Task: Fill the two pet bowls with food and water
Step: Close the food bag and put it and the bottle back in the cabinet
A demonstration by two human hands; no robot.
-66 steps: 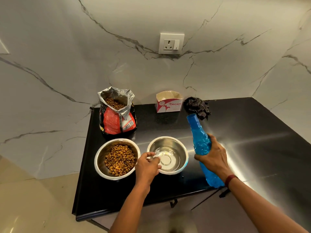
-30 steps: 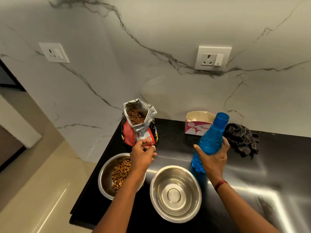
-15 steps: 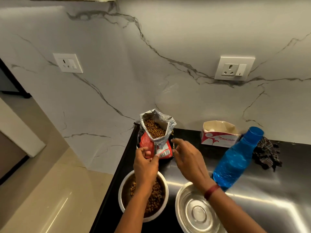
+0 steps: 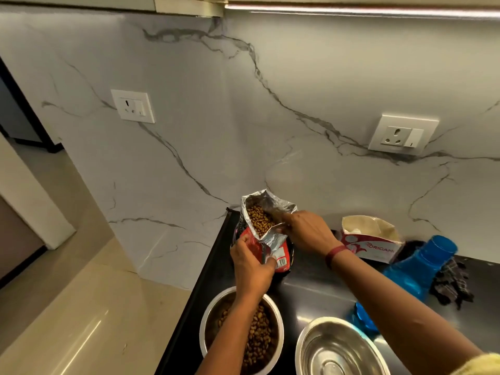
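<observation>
An open red and silver pet food bag [image 4: 281, 250] full of brown kibble stands at the back left of the black counter. My left hand [image 4: 251, 262] grips its front edge. My right hand [image 4: 305, 232] holds the foil rim on the right side. Below, a steel bowl [image 4: 208, 318] holds kibble, partly hidden by my left forearm. A second steel bowl [image 4: 324, 345] beside it shows a shiny inside; water in it cannot be made out. An uncapped blue bottle [image 4: 422, 269] stands to the right, untouched.
A white and red carton [image 4: 373, 244] sits against the marble wall. A dark checked cloth [image 4: 451, 282] lies behind the bottle. Two wall sockets [image 4: 403, 135] are above. The counter's left edge [image 4: 205, 269] drops to a beige floor.
My right hand let go of the blue bottle, which now stands on the counter, and moved to the food bag. Both hands took hold of the bag's opening. The view shifted up and left.
</observation>
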